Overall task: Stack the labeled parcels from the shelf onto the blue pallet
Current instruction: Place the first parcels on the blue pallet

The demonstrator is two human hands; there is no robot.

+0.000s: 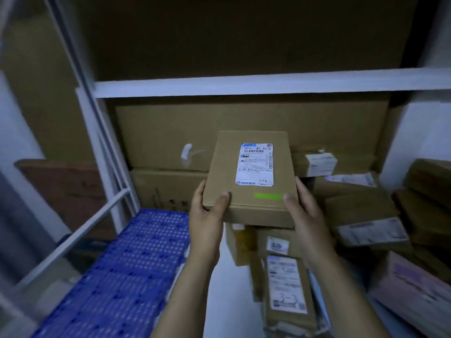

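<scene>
The flat cardboard parcel (227, 172) is held in the air in front of the shelf (244, 85), above a heap of other parcels and just right of the blue pallet (127, 264). The left hand (207, 213) grips its near left corner and the right hand (305, 211) its near right corner. On each hand the thumb lies on the top face, and the fingers (201, 189) wrap the side edge and reach underneath, out of sight.

To do this step well, the person would likely swing the parcel left and lower it flat onto the bare pallet grid, label up. Squaring it into a corner would let later parcels stack against it. The metal rail (97, 220) slanting beside the pallet needs clearing on the way.

The white shipping label (255, 164) reads roughly "501E- M1 A216" on its top line; its barcodes and small print are too fine to read. A green strip (268, 196) sits below it. Labels on the loose parcels (366, 223) at the right are blurred. Large plain cartons (158, 142) fill the shelf behind.
</scene>
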